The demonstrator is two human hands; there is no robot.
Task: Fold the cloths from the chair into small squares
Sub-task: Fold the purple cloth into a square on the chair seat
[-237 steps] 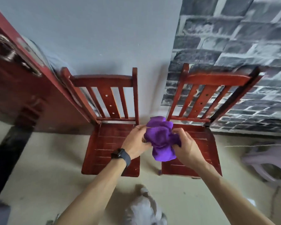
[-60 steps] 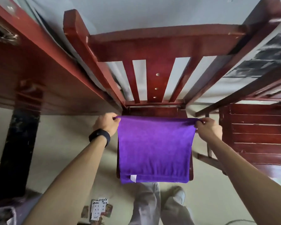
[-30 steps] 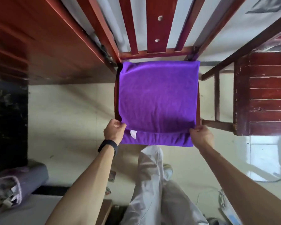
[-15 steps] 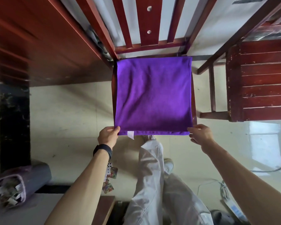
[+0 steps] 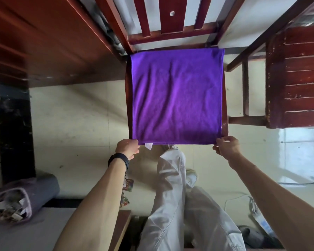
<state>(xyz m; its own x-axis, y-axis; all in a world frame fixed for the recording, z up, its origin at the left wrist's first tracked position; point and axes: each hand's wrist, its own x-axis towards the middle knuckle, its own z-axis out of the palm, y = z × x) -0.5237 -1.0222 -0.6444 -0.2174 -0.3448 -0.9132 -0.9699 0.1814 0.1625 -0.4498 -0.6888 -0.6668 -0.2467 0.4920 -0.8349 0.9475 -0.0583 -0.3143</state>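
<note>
Across glossy red wooden chair [image 5: 170, 34], soft purple square cloth [image 5: 176, 95], faintly wrinkled, near corners pinched by left hand [image 5: 128, 147], right hand [image 5: 226, 147].

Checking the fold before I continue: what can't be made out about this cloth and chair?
Head view:
- Chair seat: covered by the purple cloth, bar side strips.
- Cloth's underside: hidden by its own top layer.
- White tag: too small to read.
- Chair back: cut off by the top edge.

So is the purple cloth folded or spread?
Purple cloth lies flat on the chair seat, apparently folded once: white tag peeks from under its near edge.
</note>
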